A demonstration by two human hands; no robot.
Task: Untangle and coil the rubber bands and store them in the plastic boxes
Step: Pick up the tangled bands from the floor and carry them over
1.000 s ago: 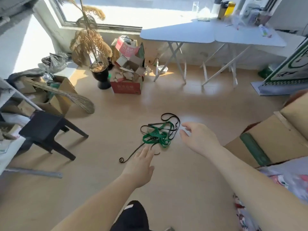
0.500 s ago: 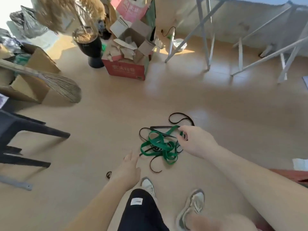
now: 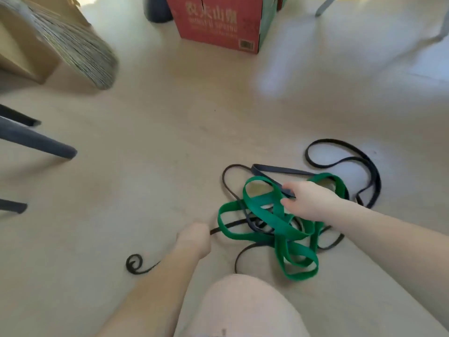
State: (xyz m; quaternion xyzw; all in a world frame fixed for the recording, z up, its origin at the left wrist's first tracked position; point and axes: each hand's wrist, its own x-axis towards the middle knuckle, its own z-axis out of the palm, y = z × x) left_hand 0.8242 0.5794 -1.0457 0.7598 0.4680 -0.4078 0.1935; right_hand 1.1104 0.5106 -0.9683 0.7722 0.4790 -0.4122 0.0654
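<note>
Nearest me, the left hand (image 3: 194, 235) is closed round a black band (image 3: 226, 225) on the floor (image 3: 145, 178) beside the knot. Past it, the right hand (image 3: 308, 203) pinches a dark strap (image 3: 281, 170) crossing the green band (image 3: 269, 220). I'd draw them apart slowly, feeding slack so nothing cinches; beyond stands a red carton (image 3: 218, 23), with no plastic box in sight.

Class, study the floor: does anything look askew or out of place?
Yes. The wide green rubber band and thin black rubber bands lie tangled in one heap on the pale floor, loops crossing. The left hand and right hand each grip a black strand.
</note>
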